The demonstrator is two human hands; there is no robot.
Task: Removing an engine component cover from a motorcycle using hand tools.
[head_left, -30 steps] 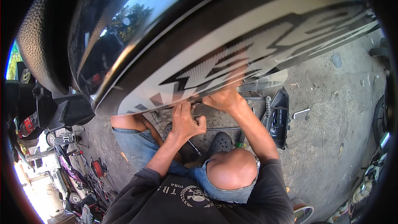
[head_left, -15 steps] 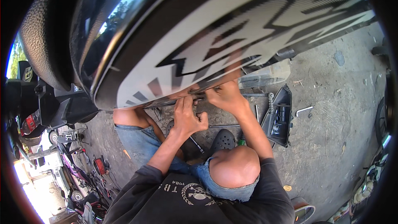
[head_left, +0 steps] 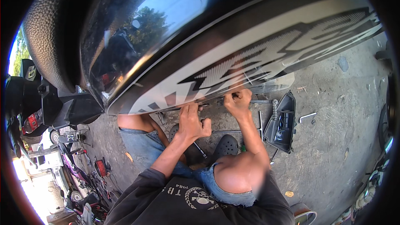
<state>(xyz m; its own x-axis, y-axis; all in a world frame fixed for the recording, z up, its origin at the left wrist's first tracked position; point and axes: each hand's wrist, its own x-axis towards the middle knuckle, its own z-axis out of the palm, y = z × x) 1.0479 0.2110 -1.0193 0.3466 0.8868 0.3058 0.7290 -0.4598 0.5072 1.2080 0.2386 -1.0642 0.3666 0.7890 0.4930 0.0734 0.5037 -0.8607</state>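
Grey concrete floor, motorcycles at left, hands by panel

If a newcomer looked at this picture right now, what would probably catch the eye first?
Probably the big glossy panel with its black-and-grey graphic, sweeping across the upper part of the view. Next, near the middle, the left hand and right hand are close to its lower edge. Right of them, a black tray lies on the floor.
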